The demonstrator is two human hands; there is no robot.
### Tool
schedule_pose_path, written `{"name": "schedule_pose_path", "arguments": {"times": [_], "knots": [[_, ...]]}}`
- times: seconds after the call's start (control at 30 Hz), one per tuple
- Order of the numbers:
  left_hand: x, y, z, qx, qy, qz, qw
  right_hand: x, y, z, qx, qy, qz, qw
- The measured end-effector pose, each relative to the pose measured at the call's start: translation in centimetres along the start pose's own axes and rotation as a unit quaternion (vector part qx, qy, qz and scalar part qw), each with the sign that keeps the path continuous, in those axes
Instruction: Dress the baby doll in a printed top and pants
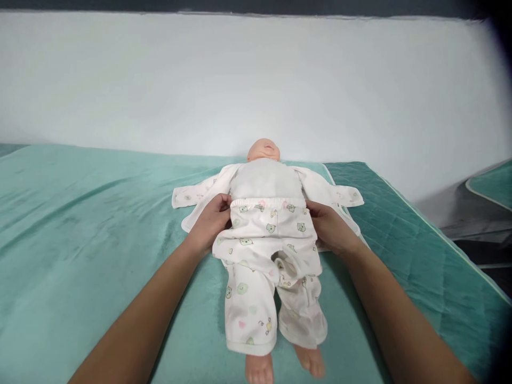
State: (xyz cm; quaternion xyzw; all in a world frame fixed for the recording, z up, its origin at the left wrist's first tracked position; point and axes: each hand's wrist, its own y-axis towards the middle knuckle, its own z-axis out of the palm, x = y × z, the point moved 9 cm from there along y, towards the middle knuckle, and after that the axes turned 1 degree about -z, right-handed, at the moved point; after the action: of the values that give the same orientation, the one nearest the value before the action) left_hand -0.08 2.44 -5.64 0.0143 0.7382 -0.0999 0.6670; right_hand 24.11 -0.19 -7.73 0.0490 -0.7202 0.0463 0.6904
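Observation:
A baby doll (264, 178) lies on its back, head away from me, feet toward me. Its white jacket is spread open with both sleeves out to the sides. White trousers (250, 298) with green bear prints cover its legs and reach the waist, bunched over the hips, with an opening at the crotch. My left hand (214, 218) is at the left side of the waistband, fingers closed on its edge. At the right side my right hand (328, 224) grips the waistband too, fingertips partly hidden by the cloth.
A light green sheet (88, 240) lies under the doll. To the right is a darker green quilted cover (420, 256) with a pale edge. Behind stands a white wall (256, 80). Another green padded piece (494, 184) shows at the far right.

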Motion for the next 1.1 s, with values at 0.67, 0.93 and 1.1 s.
{"name": "schedule_pose_path", "arguments": {"times": [0.67,0.93,1.1], "knots": [[-0.6,-0.2,-0.3,0.041,0.012,0.03,0.999,-0.1,0.7,-0.6,-0.038,-0.036,-0.029,0.998],[-0.2,0.3,-1.8,-0.054,-0.038,0.024,0.998,-1.5,0.6,-2.0,-0.119,-0.072,0.026,0.99],[-1.1,0.1,-2.0,-0.058,0.009,0.077,0.995,0.1,-0.1,-3.2,-0.186,-0.116,-0.013,0.975]]}}
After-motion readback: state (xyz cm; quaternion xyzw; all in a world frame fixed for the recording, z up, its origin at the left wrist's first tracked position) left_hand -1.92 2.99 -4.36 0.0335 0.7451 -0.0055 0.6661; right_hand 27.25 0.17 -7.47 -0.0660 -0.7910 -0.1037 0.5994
